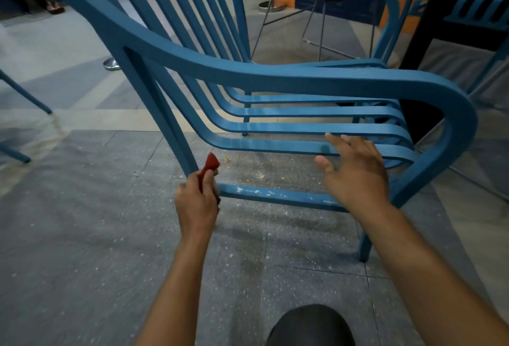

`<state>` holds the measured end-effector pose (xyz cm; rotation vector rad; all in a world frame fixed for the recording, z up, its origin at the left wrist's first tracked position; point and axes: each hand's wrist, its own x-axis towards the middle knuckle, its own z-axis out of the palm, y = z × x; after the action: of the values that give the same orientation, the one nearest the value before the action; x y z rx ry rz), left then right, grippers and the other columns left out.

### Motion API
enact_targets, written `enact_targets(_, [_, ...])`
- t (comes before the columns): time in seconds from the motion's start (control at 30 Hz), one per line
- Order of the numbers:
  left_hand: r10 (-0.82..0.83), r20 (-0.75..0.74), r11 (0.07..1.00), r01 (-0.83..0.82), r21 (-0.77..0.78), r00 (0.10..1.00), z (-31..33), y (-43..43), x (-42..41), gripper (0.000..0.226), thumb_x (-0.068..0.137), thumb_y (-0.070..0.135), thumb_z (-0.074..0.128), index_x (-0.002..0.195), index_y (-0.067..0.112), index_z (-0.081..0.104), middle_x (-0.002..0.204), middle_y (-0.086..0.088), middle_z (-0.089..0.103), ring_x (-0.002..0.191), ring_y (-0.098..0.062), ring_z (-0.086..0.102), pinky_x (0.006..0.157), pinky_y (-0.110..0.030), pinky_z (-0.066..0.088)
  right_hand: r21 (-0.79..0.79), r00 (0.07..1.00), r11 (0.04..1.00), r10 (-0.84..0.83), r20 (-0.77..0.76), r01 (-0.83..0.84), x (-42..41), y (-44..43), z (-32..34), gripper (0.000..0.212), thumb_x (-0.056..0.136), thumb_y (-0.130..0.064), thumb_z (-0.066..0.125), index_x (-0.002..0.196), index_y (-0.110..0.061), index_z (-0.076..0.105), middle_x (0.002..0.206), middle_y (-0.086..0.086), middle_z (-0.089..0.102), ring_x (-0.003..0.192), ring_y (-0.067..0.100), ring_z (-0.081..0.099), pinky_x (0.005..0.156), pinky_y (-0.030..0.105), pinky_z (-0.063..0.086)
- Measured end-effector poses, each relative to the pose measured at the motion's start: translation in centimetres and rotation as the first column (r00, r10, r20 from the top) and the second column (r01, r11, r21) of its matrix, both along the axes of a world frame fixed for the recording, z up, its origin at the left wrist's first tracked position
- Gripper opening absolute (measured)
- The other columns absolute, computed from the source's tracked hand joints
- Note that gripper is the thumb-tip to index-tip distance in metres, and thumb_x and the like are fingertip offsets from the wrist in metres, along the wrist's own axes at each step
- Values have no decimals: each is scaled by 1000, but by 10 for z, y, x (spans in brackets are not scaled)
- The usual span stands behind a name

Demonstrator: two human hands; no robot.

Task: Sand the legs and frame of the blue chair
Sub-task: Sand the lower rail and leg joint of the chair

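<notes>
The blue chair [275, 78] fills the view, tilted, with its armrest arching across the middle. My left hand [197, 202] is closed around a red piece of sandpaper [210, 165] and presses it against the rear leg where the leg meets the lower crossbar [278, 196]. White scuffs mark the crossbar's paint. My right hand [355, 172] hovers open, fingers spread, just in front of the seat slats [303, 128] and above the crossbar, holding nothing.
Grey speckled floor tiles [82, 235] carry pale dust under the chair. Another blue chair [484, 1] stands at the far right, a grey stool with metal legs [316, 23] behind, and blue legs [16, 152] at the left edge. My dark knee [311, 326] shows at the bottom.
</notes>
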<state>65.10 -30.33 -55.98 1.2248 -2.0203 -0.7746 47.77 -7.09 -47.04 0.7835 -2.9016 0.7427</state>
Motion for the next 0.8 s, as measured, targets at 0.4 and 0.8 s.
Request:
enact_targets(0.4, [-234, 39, 972, 235, -24, 971, -17, 101, -40, 28, 109, 35, 55, 120, 15, 71, 106, -1, 53, 86, -12, 54, 72, -9, 41, -98, 999, 994, 44, -16, -45, 9, 37, -7, 50, 105, -30, 64, 152, -14, 57, 164, 8, 47, 158, 26, 32, 133, 41, 14])
enact_targets(0.8, [-23, 73, 1000, 22, 23, 997, -6, 16, -20, 31, 107, 37, 57, 127, 17, 69, 102, -2, 71, 85, -17, 67, 73, -32, 62, -91, 994, 990, 103, -34, -105, 5, 48, -11, 55, 106, -22, 63, 159, -17, 48, 169, 1, 40, 161, 20, 25, 134, 36, 6])
